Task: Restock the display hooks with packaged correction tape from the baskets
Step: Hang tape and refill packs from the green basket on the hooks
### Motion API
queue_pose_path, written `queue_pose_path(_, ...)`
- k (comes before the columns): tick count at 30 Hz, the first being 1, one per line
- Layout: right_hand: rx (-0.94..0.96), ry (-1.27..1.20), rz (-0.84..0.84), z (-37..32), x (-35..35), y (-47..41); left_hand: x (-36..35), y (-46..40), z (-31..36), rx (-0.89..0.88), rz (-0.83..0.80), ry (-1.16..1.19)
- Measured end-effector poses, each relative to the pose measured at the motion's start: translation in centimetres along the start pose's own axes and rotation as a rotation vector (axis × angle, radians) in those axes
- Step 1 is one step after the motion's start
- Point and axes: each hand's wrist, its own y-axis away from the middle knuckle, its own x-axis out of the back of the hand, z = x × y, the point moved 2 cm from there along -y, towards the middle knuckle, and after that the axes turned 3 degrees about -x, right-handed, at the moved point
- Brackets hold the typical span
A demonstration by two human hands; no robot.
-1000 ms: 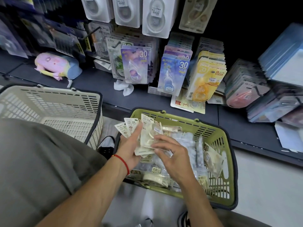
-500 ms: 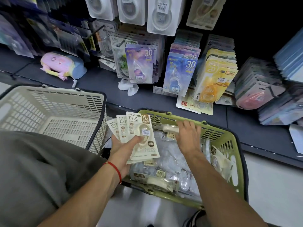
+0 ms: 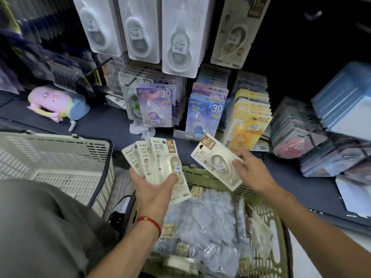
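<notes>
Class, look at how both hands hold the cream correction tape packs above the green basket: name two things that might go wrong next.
1. The left hand grips a loose fan of three packs; one might slip into the green basket.
2. The right hand pinches a single pack by its end, so it might twist or drop.

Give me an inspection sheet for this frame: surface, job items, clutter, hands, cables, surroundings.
Surface: dark shelf ledge below the hooks; floor under the baskets.
Job's things: green basket holds many clear-wrapped packs; a fan of three cream packs and a single cream pack are lifted above it; white basket looks empty where visible.
Clutter: pink plush case and crumpled white wrapper lie on the ledge.
Grippers: left hand grips the fan; right hand pinches the single pack.
Cables: a dark cord between the baskets, unclear.
Surroundings: hanging rows of purple, blue and yellow tape packs, white packs above.
</notes>
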Motion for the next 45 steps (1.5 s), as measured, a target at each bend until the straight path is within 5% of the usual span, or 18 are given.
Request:
queue_pose_path(6, -0.128, -0.884, -0.097, -3.6, 8.2, 2.8, -4.0, 0.3, 3.6, -0.072, -0.118, 0.090)
queue_pose_path(11, 0.021, -1.104, -0.153, -6.8, 10.5, 4.2, -7.0, 0.5, 9.0, -0.259, -0.173, 0.074)
queue_pose_path(20, 0.262, -0.953, 0.272, -12.7, 13.1, 2.2, -9.1, -2.8, 19.9, -0.665, -0.162, -0.062)
queue_pose_path(31, 0.325, -0.807, 0.467, -15.2, 13.1, 2.5, -6.3, -6.2, 22.4, -0.783, -0.135, -0.026)
queue_pose_path(39, 0.101, -0.382, 0.335, -14.6, 11.6, 1.6, -5.7, -6.2, 22.3, -0.761, -0.215, -0.038)
queue_pose_path(45, 0.301, -0.612, 0.152, -17.0, 9.6, 4.1, -7.0, -5.3, 20.7, -0.679, -0.472, -0.034)
